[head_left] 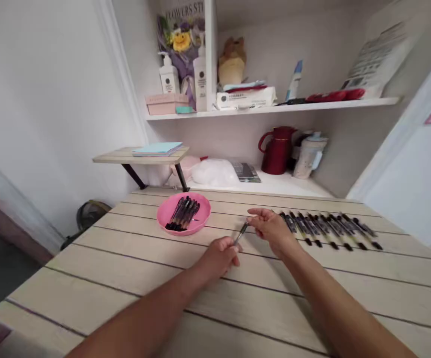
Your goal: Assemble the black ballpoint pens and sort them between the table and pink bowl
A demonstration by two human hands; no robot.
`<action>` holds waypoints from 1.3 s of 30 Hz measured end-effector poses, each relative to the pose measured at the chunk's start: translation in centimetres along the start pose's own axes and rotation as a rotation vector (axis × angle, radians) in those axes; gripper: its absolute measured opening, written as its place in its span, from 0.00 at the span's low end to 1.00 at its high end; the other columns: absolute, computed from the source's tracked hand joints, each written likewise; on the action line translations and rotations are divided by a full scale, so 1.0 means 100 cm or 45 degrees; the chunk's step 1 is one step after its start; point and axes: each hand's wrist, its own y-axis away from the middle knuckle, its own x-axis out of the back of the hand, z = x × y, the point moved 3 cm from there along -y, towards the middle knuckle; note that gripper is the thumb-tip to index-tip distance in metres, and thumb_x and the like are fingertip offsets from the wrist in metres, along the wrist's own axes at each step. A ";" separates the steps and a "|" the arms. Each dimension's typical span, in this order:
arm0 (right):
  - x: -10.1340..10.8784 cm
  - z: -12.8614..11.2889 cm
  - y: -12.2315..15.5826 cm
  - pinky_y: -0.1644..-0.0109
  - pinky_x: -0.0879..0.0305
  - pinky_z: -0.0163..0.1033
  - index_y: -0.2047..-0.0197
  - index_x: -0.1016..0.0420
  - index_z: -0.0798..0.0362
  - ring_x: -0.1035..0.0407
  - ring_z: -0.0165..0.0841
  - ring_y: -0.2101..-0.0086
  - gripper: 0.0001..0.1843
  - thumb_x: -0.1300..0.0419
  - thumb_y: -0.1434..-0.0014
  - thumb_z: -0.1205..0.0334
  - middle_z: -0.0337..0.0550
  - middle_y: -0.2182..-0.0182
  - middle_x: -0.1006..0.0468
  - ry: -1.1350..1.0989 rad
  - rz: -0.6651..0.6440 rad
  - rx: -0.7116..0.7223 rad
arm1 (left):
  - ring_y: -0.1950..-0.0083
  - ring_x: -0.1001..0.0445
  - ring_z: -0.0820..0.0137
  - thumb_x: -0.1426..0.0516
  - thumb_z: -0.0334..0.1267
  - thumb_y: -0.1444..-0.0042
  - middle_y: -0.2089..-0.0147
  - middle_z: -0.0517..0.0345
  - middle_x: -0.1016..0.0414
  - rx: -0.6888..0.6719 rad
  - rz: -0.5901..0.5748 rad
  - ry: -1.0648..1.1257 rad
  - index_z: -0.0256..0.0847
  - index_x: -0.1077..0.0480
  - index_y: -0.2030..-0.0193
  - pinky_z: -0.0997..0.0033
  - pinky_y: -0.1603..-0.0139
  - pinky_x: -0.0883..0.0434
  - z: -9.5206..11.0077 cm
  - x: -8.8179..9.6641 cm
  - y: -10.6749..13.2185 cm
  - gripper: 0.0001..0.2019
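Above the middle of the table, a slim dark pen (241, 233) slants between my two hands. My left hand (221, 254) is closed around its lower end, fingers curled in. At the pen's upper end, my right hand (269, 227) pinches the tip, with one finger stretched out above. Left of my hands, a pink scalloped dish (162, 219) holds a bundle of similar dark pens (184, 213). To the right of my right hand, a row of several dark pens and caps (329, 229) lies side by side on the planks; their details are blurred.
The slatted wooden table (156, 271) fills the foreground. Behind the dish stands a small raised shelf (116, 156) with coloured paper (158, 148). A red jug (278, 150) and a pale tumbler (308, 156) stand at the back. A white shelf (305, 106) crosses above.
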 end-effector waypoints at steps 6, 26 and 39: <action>-0.002 0.002 0.002 0.86 0.58 0.29 0.62 0.33 0.55 0.49 0.20 0.88 0.20 0.36 0.60 0.60 0.28 0.86 0.36 -0.012 0.001 -0.058 | 0.86 0.49 0.84 0.51 0.36 0.51 0.79 0.67 0.35 -0.061 0.122 -0.036 0.37 0.36 0.66 0.81 0.84 0.53 -0.001 0.000 -0.003 0.07; -0.004 0.003 0.005 0.83 0.59 0.28 0.68 0.27 0.55 0.47 0.19 0.83 0.16 0.33 0.61 0.56 0.35 0.81 0.32 -0.322 -0.276 -0.131 | 0.84 0.47 0.83 0.49 0.40 0.50 0.77 0.64 0.34 -0.143 0.057 0.042 0.37 0.35 0.64 0.81 0.84 0.50 0.005 0.005 -0.002 0.10; -0.007 0.004 0.009 0.82 0.62 0.29 0.74 0.30 0.56 0.51 0.19 0.84 0.14 0.32 0.61 0.57 0.32 0.86 0.37 -0.343 -0.344 -0.126 | 0.84 0.50 0.83 0.50 0.38 0.50 0.79 0.65 0.34 -0.165 0.048 0.046 0.36 0.35 0.64 0.79 0.80 0.52 0.001 0.006 -0.006 0.09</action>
